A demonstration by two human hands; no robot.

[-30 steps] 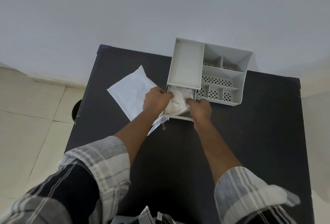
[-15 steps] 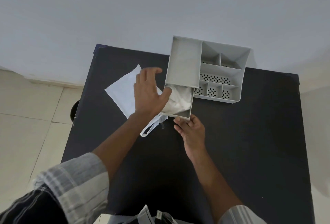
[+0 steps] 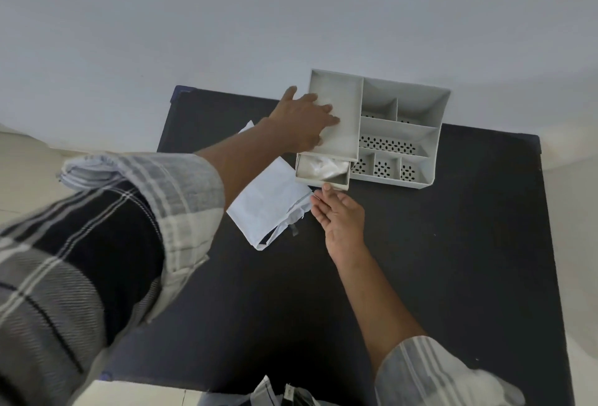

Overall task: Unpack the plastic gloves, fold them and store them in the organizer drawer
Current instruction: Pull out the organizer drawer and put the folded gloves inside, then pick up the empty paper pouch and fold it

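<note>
A grey plastic organizer (image 3: 401, 133) stands at the far side of the black table (image 3: 453, 260). Its small drawer (image 3: 323, 181) at the lower left sticks out only a little, and crumpled clear plastic gloves (image 3: 323, 166) lie inside. My left hand (image 3: 304, 124) rests flat with spread fingers on the organizer's large left compartment and its left wall. My right hand (image 3: 339, 214) is open, with its fingertips against the drawer's front face. The empty white glove packet (image 3: 271, 205) lies flat on the table, left of the drawer and partly under my left forearm.
The organizer's right part has several small perforated compartments (image 3: 385, 166) with nothing in them. A light wall rises just behind the table. Tiled floor shows to the left and right of the table. Plaid sleeves cover both my arms.
My left hand left the drawer and moved up onto the organizer's top left. My right hand came out of the drawer to its front, and the drawer has slid further in.
</note>
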